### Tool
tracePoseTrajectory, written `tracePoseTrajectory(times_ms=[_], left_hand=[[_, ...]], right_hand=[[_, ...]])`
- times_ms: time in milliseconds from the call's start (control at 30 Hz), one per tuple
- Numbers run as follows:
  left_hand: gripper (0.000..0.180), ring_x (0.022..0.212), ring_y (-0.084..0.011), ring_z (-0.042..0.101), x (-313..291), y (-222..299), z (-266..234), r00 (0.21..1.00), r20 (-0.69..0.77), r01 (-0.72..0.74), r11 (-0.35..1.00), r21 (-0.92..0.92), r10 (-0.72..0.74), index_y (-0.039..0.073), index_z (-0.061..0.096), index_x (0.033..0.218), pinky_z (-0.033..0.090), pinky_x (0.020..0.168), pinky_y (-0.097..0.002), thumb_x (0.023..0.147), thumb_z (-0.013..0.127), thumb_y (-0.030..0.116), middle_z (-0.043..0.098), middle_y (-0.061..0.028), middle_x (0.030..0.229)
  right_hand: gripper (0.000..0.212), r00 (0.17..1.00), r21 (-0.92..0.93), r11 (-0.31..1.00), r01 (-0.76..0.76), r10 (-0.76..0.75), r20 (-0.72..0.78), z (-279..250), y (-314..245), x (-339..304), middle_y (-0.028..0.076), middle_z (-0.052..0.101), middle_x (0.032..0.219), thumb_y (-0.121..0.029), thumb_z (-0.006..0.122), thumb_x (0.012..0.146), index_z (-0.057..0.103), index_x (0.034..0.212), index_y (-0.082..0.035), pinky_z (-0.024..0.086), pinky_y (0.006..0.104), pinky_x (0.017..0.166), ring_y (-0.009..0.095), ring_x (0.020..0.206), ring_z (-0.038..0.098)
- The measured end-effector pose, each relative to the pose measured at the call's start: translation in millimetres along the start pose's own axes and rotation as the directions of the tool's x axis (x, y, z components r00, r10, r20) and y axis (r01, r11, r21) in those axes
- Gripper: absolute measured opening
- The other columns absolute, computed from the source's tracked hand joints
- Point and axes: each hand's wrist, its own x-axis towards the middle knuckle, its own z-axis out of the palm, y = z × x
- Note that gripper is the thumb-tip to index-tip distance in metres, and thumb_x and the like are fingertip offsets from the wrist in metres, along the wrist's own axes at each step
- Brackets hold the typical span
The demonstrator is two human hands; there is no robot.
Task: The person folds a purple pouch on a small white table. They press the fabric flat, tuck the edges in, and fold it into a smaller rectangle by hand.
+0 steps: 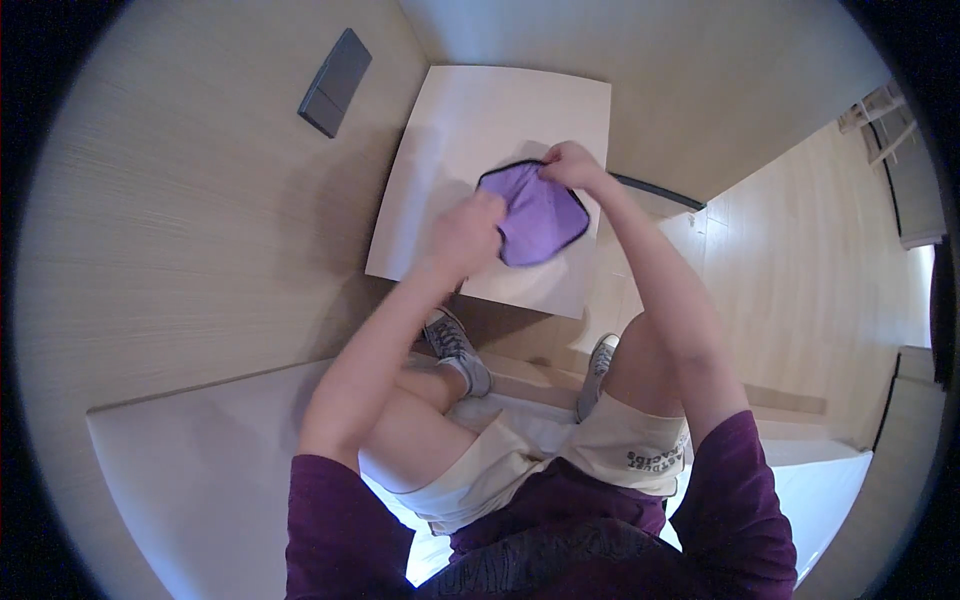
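Note:
A small purple cloth [543,218] with a dark edging spreads out above the pale top of a low table [500,110]. My left hand [470,232] is closed at the cloth's left edge, slightly smeared by motion. At the cloth's far right corner, my right hand [570,165] pinches the dark edge between thumb and fingers. The cloth's left edge is partly hidden behind my left hand.
A dark switch plate [336,84] is on the wood-patterned wall at the left. I sit on a white surface [200,440], with my grey shoes [458,350] near the table's front edge. Pale wood floor [780,240] stretches to the right.

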Motion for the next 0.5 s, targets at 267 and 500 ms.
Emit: tracePoseTrajectory(times_ms=[267, 500], left_hand=[[0.029, 0.086, -0.0108, 0.057, 1.7, -113.8, -17.3, 0.898, -0.101, 0.174, 0.558, -0.812, -0.427, 0.007, 0.057, 0.106, 0.046, 0.071, -0.0231, 0.081, 0.054, -0.008, 0.06, -0.002, 0.103], [0.039, 0.087, -0.0103, 0.055, 8.7, -82.0, -41.3, 0.928, 0.02, 0.184, 0.411, -0.893, -0.372, 0.007, 0.057, 0.115, 0.047, 0.077, -0.0233, 0.079, 0.056, -0.01, 0.057, -0.0032, 0.1]], right_hand=[[0.016, 0.999, 0.809, 0.587, -0.033, 0.036, 0.014, -42.1, -11.7, -33.8, -0.006, 0.06, 0.079, -0.027, 0.072, 0.081, 0.063, 0.082, -0.013, 0.038, 0.0208, 0.06, 0.005, 0.073, 0.053], [0.021, 0.938, 0.719, 0.636, 0.28, -0.023, -0.346, -54.9, -23.1, -58.4, -0.002, 0.062, 0.086, -0.028, 0.067, 0.085, 0.065, 0.091, -0.008, 0.042, 0.026, 0.076, 0.008, 0.083, 0.054]])
